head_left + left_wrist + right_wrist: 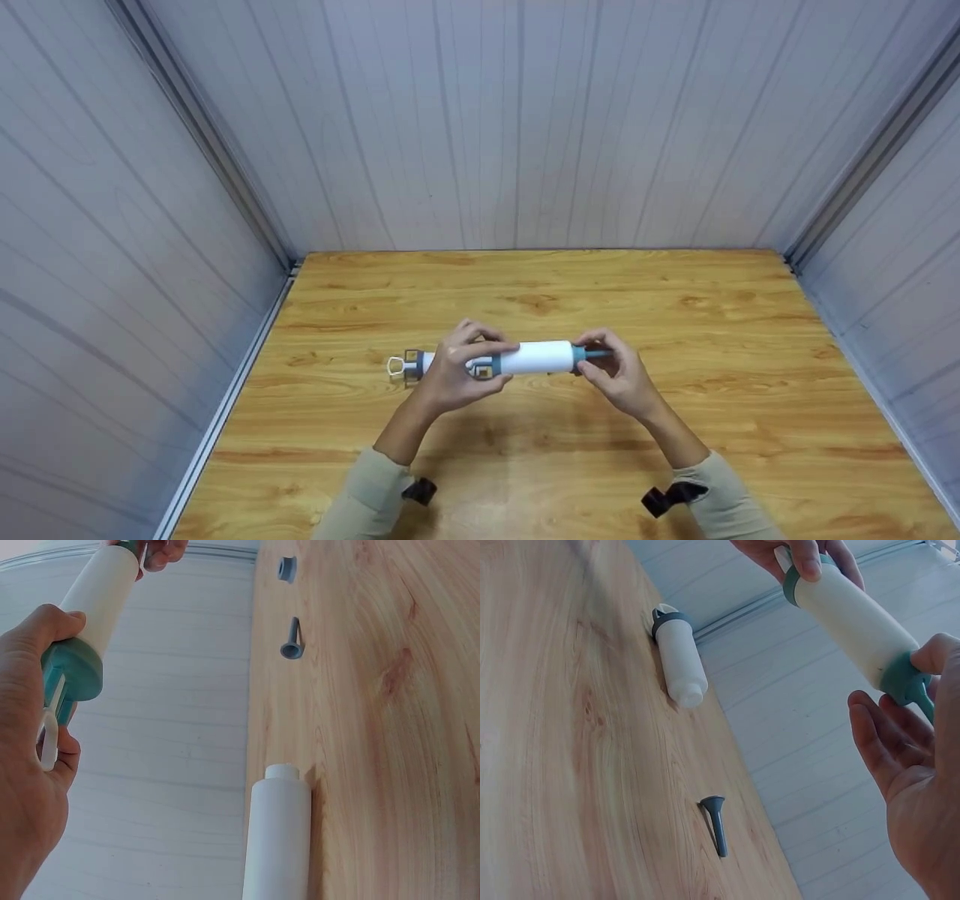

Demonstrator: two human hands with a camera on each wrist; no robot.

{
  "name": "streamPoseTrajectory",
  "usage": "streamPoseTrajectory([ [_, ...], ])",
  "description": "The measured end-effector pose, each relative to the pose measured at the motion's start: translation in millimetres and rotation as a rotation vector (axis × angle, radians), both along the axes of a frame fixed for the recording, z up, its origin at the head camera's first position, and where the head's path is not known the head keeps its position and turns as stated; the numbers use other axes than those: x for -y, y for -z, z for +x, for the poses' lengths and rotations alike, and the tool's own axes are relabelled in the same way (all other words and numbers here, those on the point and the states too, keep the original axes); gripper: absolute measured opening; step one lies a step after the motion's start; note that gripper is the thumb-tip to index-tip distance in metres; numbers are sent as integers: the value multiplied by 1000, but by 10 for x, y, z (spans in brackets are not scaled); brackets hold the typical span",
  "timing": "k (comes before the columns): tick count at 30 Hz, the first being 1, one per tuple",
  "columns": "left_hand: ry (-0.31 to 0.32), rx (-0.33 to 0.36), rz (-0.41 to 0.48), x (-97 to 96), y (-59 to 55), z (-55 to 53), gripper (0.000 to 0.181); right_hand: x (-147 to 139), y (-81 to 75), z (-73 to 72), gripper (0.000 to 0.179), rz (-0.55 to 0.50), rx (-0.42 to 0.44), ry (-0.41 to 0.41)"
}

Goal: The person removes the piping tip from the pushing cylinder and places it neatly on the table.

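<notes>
Both hands hold up a white plunger-type tube [536,357] with teal end pieces, lying roughly sideways. My left hand [466,364] grips its left end, thumb and fingers about the teal collar [75,667], where a white loop handle [49,739] shows. At the other end my right hand [619,375] pinches the teal nozzle cap [901,679] between thumb and fingers. The thin nozzle [598,352] runs back into the right palm, its tip partly hidden by the fingers.
A second white tube [679,660] with a grey collar lies on the wooden table [525,292], partly behind the left hand in the head view. A grey nozzle [292,646] and a small grey ring [287,569] lie beyond its narrow end. Pale panels [480,127] wall three sides.
</notes>
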State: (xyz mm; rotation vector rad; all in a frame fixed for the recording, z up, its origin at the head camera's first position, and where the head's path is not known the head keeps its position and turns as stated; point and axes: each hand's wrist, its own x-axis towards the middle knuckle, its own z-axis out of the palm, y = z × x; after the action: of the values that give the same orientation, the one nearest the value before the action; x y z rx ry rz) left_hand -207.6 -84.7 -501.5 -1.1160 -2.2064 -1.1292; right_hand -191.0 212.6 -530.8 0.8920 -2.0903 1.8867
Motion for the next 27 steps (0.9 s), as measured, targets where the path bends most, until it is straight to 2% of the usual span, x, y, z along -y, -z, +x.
streamPoseTrajectory([
  [7, 1, -20, 7, -2, -2, -9, 42, 3, -26, 15, 31, -18, 9, -21],
  [15, 6, -14, 2, 8, -11, 1, 41, 3, -61, 20, 21, 29, 46, -10],
  [23, 11, -17, -5, -6, -20, 13, 42, -4, -57, 30, 22, 14, 15, -22],
  [27, 3, -12, -6, -14, -15, 18, 42, -15, -52, 31, 23, 17, 13, -3],
])
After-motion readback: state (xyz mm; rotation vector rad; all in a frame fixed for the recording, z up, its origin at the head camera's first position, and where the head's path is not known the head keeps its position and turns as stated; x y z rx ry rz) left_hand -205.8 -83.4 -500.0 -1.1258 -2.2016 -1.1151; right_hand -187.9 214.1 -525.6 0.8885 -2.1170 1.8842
